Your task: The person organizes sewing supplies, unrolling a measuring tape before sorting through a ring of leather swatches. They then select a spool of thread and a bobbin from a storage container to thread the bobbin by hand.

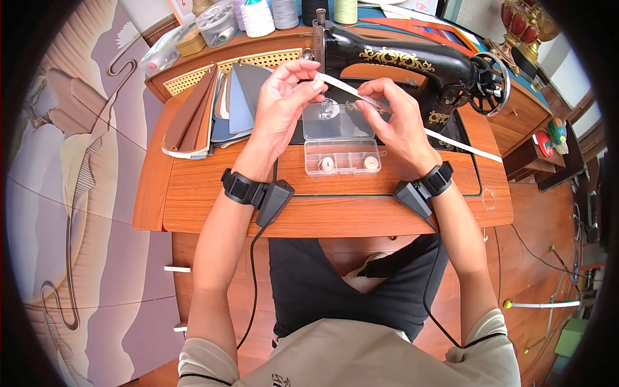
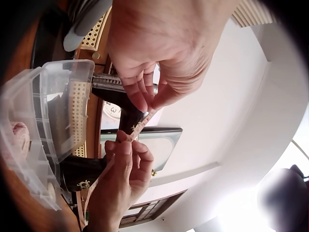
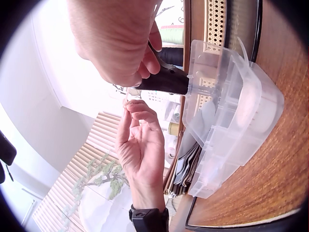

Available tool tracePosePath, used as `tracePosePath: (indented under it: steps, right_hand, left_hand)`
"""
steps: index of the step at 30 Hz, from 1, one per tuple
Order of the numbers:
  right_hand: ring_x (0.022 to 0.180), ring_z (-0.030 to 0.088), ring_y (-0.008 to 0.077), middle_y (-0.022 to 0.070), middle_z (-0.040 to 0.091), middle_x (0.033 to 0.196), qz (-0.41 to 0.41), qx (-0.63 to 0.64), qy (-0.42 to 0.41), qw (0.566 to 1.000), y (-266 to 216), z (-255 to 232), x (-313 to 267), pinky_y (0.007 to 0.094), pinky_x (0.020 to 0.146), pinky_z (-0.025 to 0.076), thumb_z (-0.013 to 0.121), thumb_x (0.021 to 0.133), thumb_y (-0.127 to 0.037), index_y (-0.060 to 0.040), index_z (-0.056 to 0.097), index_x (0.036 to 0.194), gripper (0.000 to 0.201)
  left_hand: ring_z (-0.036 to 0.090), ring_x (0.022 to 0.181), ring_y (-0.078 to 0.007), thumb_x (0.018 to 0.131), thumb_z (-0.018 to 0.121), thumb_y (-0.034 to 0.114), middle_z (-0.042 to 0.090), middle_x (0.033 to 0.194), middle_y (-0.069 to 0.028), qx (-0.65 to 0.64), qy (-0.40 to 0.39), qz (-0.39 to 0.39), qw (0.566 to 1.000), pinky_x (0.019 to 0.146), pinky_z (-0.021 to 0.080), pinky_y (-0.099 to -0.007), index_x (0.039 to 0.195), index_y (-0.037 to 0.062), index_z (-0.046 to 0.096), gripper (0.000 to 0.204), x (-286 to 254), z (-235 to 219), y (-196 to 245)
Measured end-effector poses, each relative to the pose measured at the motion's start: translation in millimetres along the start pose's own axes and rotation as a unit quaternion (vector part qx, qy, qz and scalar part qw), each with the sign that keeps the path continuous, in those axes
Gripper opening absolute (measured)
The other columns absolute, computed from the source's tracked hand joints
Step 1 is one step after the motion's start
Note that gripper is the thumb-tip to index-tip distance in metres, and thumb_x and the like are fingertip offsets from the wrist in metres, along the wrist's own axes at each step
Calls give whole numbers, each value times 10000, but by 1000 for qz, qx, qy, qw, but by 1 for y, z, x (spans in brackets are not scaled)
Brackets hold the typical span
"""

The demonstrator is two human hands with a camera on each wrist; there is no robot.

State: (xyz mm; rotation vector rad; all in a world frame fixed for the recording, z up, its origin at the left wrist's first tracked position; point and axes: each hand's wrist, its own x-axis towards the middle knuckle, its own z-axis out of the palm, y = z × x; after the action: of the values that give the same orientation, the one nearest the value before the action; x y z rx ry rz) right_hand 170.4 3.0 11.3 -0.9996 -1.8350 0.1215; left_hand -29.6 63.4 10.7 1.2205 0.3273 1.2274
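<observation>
Head view shows both forearms (image 1: 222,248) stretched forward and slightly inward, before one black sewing machine (image 1: 400,59). The left hand (image 1: 284,95) pinches the end of one measuring tape (image 1: 342,85) between thumb and fingertips. The right hand (image 1: 396,115) pinches the same tape farther along, so that a short piece is straight between them, sloping down toward the right hand. This piece is above one transparent box (image 1: 349,171), which has its lid open and contains two round white rolls (image 1: 327,164). Two black devices (image 1: 276,201) are worn, one on each wrist.
</observation>
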Motion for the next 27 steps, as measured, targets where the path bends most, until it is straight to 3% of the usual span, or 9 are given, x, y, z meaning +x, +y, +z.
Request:
tracePosePath:
  steps: [10,16,22,27]
  right_hand:
    - [786,636,207,99,621,865,-7,-7,2,1000,2,0,0,294,708,510,659,825,-52,-12,568,954,163]
    - [809,636,205,101,627,899,-6,-26,-4,1000,5,-1,-1,305,727,508,650,834,-56,-20,579,972,159]
    - [854,620,174,89,634,930,10,-7,0,1000,4,2,-1,281,787,491,625,839,-10,-7,577,974,143]
    - [861,617,164,86,635,941,26,16,-4,1000,-1,2,0,279,793,494,619,843,5,10,570,976,142]
  left_hand:
    - [626,911,-145,852,643,4,618,1014,-75,18,-14,-55,998,808,536,-277,1007,25,566,174,0,-1,0]
    - [630,908,-158,835,667,16,626,1001,-82,-5,-34,14,999,818,538,-290,1066,-4,583,247,4,-6,-11]
    - [653,885,-189,839,666,16,616,980,-120,-28,-26,-15,999,833,548,-300,1015,-10,553,210,1,2,-6]
    - [650,883,-164,853,663,40,617,966,-103,23,-20,-53,998,760,546,-269,992,1,561,177,-2,3,2]
